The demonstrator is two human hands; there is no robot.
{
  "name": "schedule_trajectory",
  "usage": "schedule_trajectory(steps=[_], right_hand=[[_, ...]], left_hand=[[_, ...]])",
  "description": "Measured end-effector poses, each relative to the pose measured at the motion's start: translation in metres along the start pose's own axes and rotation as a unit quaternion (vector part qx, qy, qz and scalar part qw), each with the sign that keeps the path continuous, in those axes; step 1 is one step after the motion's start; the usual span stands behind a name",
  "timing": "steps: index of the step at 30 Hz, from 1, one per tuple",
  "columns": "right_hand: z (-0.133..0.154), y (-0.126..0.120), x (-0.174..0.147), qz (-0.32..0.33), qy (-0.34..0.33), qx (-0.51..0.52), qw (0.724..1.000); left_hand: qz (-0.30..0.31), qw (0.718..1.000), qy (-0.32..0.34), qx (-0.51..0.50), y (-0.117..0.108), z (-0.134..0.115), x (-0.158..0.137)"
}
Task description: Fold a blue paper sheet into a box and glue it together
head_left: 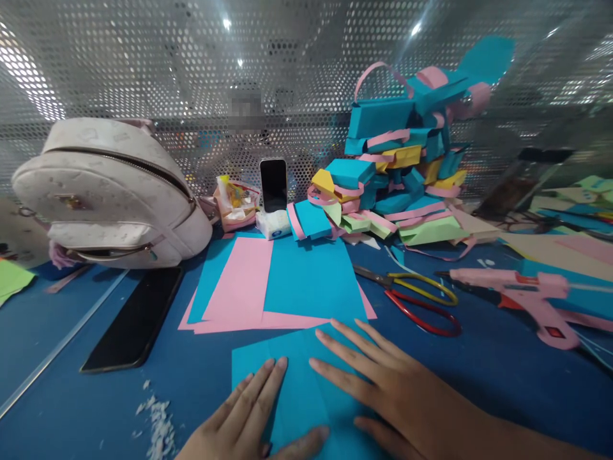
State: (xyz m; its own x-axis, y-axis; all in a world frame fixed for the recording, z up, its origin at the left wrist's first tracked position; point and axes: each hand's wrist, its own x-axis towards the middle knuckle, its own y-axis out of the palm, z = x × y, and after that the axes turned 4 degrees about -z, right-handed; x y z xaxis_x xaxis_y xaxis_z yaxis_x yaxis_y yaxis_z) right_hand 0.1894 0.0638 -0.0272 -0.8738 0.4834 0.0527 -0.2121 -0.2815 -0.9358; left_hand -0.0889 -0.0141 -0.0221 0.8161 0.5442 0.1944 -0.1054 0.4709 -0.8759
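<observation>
1. Both hands are nearest to my camera, and they lie flat on a blue sheet [299, 396] at the bottom of my view.
2. Of the left hand [239, 418], I see the fingers stretched and kept close together, with the thumb reaching to the right over the paper.
3. With the right hand [397, 386], the fingers are stretched and spread apart, pointing to the upper left; the palm faces down.
4. Under these hands, the blue sheet rests on the dark blue table [201, 390], and its far edge comes close to a layered stack of paper.
5. On this stack I can distinguish a pink sheet [239, 275] beside a larger blue area [311, 275].
6. To the right of the stack lie scissors [389, 284] with one yellow and one red handle loop, and farther right a pink glue gun [531, 287].
7. To the left I find a black phone [136, 319] lying flat, and white crumbs [161, 425] nearer to me.
8. Behind the phone stands a pale backpack [115, 191].
9. Beyond the stack, a second phone [274, 185] stands upright behind a small white packet [272, 223].
10. At the right rear rises a pile of folded paper pieces [380, 118], in blue, pink, yellow and green.
11. Farthest away, I see a perforated metal panel [306, 76].
</observation>
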Motion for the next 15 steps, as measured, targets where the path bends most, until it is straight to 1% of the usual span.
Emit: schedule_trajectory(steps=[3,9,15], right_hand=[[0.002,0.001,-0.002,-0.002,-0.004,-0.01,1.0],[0.007,0.001,-0.003,0.002,-0.026,-0.049,0.998],[0.012,-0.004,0.0,0.029,-0.008,-0.065,0.997]], left_hand=[[-0.001,1.0,0.006,-0.001,-0.006,-0.001,0.005],[0.004,1.0,0.028,-0.011,-0.024,-0.005,0.012],[0.005,0.997,0.069,-0.039,-0.031,-0.01,-0.001]])
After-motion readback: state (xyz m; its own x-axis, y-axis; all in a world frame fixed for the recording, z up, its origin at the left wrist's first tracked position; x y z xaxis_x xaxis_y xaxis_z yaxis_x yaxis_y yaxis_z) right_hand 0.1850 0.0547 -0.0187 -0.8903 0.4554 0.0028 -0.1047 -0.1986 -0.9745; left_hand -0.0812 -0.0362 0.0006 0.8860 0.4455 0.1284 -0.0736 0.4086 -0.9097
